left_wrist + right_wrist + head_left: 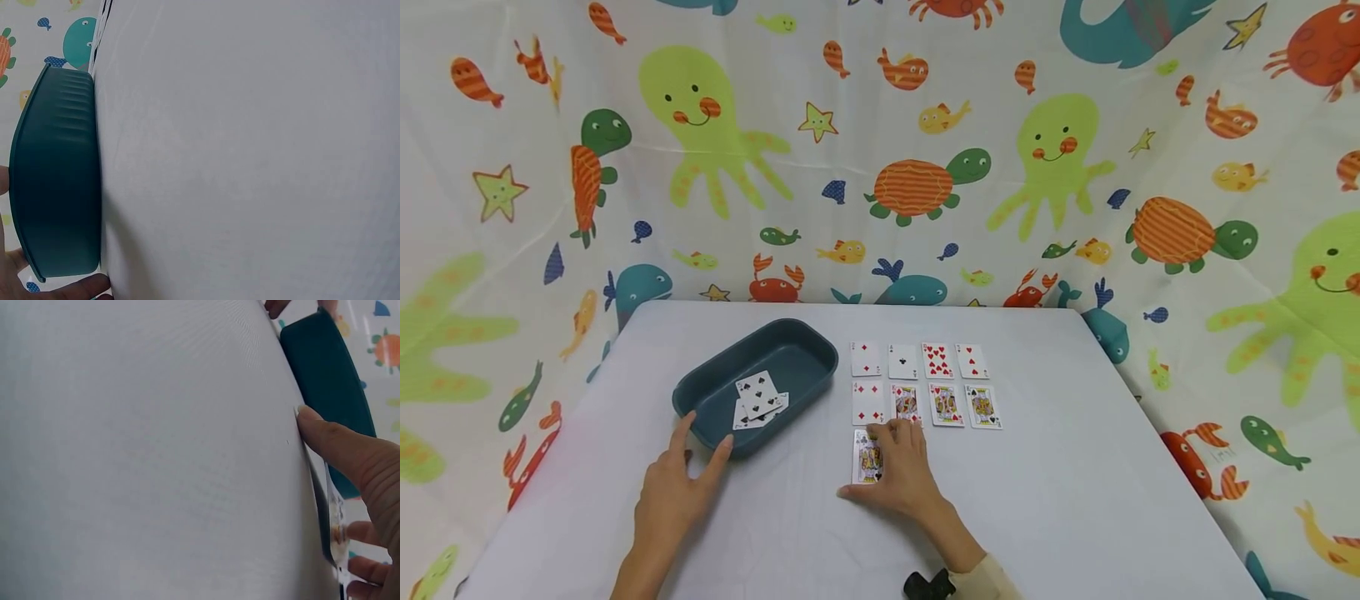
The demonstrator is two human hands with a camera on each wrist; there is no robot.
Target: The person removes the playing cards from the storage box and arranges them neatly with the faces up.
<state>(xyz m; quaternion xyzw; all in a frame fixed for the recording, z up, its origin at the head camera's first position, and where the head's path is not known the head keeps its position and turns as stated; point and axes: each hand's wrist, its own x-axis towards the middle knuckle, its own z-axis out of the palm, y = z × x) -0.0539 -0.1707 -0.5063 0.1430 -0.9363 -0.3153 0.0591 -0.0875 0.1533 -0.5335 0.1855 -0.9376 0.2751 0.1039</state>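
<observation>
In the head view my right hand (906, 475) is over the near end of the card layout. Its thumb is at the near edge of a black-suited face card (867, 461) and its fingers at the far edge, gripping it. The right wrist view shows that card (322, 503) edge-on, tilted off the cloth. My left hand (672, 492) touches the near end of a dark teal tray (703, 379), thumb and forefinger spread along the rim. Inside the tray lie a few overlapping black-suited cards (757, 393), faces up.
Two rows of face-up cards lie right of the tray: number cards such as a red many-heart card (937, 360) behind, face cards (946, 405) in front. White cloth (1075, 500) covers the table. A sea-animal curtain (880, 108) hangs behind.
</observation>
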